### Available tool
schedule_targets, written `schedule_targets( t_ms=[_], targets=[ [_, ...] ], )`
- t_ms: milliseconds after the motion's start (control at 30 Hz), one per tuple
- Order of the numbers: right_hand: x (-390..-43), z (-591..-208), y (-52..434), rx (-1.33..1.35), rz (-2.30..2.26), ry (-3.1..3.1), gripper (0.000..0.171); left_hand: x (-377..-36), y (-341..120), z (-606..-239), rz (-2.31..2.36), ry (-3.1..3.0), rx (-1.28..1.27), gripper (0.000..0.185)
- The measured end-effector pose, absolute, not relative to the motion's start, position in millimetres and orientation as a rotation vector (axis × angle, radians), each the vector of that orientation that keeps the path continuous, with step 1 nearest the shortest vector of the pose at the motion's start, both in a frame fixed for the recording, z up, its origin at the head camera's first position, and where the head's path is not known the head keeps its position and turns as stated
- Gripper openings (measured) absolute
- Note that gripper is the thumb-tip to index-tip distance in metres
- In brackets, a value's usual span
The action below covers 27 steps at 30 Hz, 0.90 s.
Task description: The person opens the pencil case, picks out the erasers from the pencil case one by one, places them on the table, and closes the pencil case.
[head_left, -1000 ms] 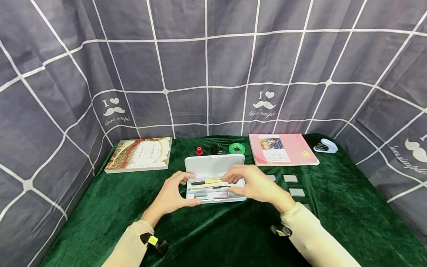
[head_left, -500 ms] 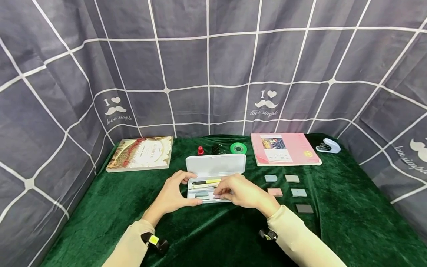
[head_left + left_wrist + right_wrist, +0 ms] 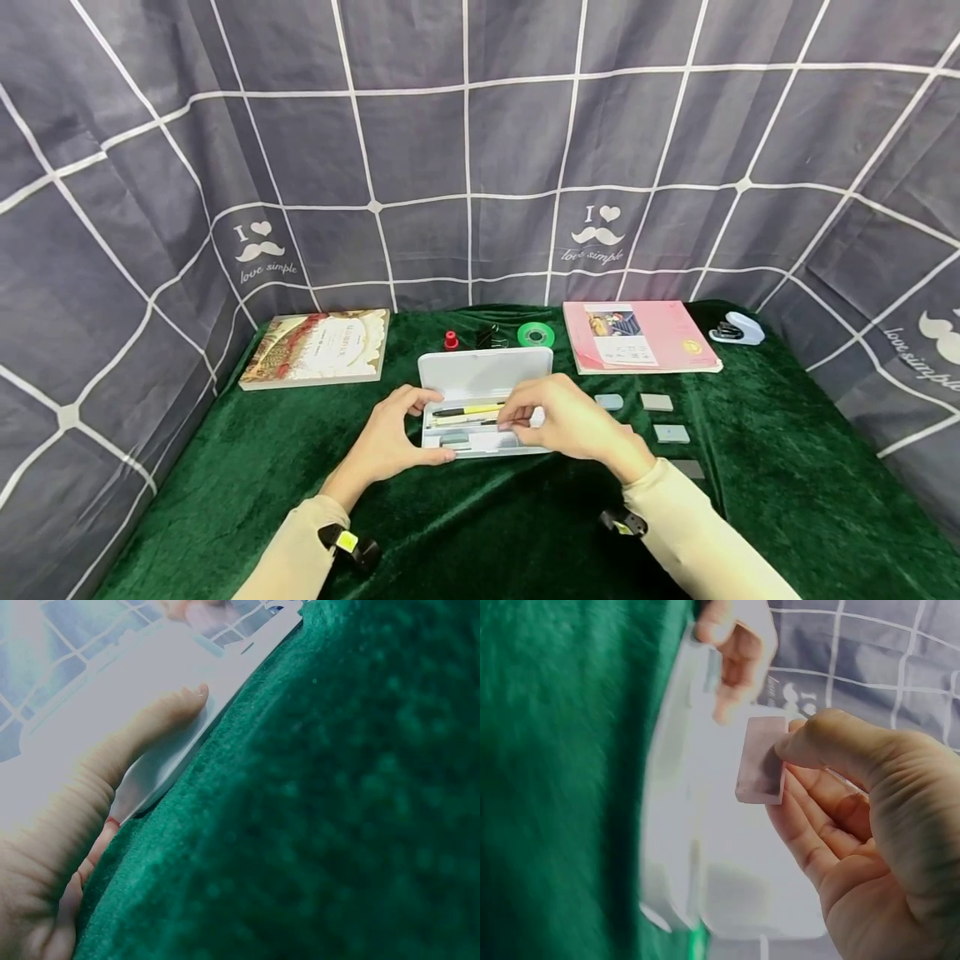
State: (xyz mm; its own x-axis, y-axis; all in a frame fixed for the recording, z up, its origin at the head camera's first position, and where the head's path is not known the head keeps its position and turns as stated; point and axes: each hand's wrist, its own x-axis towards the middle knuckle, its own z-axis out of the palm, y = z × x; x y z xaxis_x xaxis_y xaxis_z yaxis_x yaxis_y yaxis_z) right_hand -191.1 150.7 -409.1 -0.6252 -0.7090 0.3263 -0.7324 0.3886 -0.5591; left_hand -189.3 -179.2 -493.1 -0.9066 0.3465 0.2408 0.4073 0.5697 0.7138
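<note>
A white pencil case [image 3: 484, 372] stands with its lid raised in front of the person. My left hand [image 3: 393, 429] grips its left end, thumb along the front edge and fingers at the back. Between thumb and fingers of my right hand [image 3: 562, 421] is a pink eraser [image 3: 761, 761], held over the case; the head view hides it behind the hand. Inside the case lie a yellow-and-black pen [image 3: 468, 410] and other slim pens behind a divider. A blue-grey eraser [image 3: 453, 437] sits in the front compartment.
Right of the case lie a blue eraser [image 3: 609, 402], a grey one [image 3: 657, 402], a light blue one [image 3: 671, 433] and a dark one [image 3: 687, 469]. Behind are a book [image 3: 322, 348], binder clip [image 3: 487, 337], green tape roll [image 3: 535, 335], pink book [image 3: 637, 333] and stapler [image 3: 737, 328].
My right hand dipped into the front compartment, then came up and rightward with the pink eraser taken from there. My left hand has kept its grip on the case.
</note>
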Motion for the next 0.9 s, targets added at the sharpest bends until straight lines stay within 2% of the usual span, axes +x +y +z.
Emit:
schedule_targets(
  t_ms=[400,667,900],
  targets=[
    [-155.2,-390.2,259.8,1.113,0.963,-2.487,0.044,-191.1,-179.5,-496.8,-1.264,-2.724,-0.651,0.08],
    [-112.3,-409.8,319.5,0.949,0.961,-2.556,0.052,-190.0,-179.9,-496.9,-1.251,-2.718,-0.659,0.079],
    [-89.7,-434.3,343.0,0.871,1.004,-2.647,0.052,-188.7,-178.6,-496.1,-1.245,-2.703,-0.67,0.078]
  ],
)
